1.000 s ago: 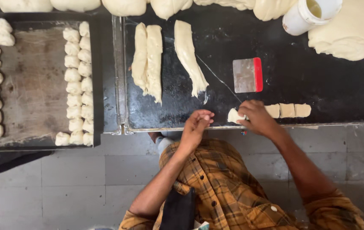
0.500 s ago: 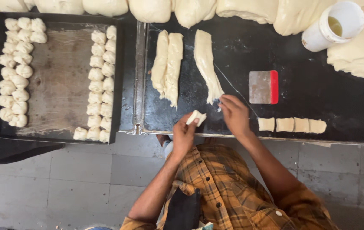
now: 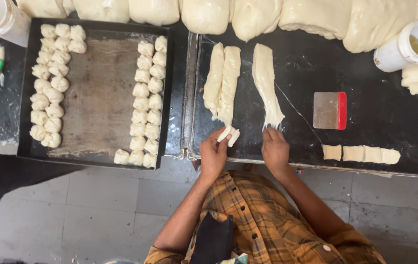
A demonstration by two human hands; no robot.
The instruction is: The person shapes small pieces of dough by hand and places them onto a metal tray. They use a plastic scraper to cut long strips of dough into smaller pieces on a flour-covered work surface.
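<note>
My left hand (image 3: 214,152) pinches a small cut piece of dough (image 3: 229,135) at the front edge of the black worktop (image 3: 365,112). Just above it lie two long dough strips (image 3: 222,80) side by side. My right hand (image 3: 275,149) rests flat on the worktop, its fingertips touching the frayed near end of a third dough strip (image 3: 266,83). Nothing is held in this hand. A row of several cut dough pieces (image 3: 360,154) lies to the right along the front edge.
A dark baking tray (image 3: 99,93) on the left holds columns of small shaped dough pieces. A red-handled metal scraper (image 3: 330,110) lies right of the strips. Big dough masses (image 3: 277,17) line the back. White tubs (image 3: 407,46) stand at the back right and far left.
Both hands have moved left from the cut pieces. The left hand picked up one small piece and carried it below the paired strips. The right hand reached the third strip's end.
</note>
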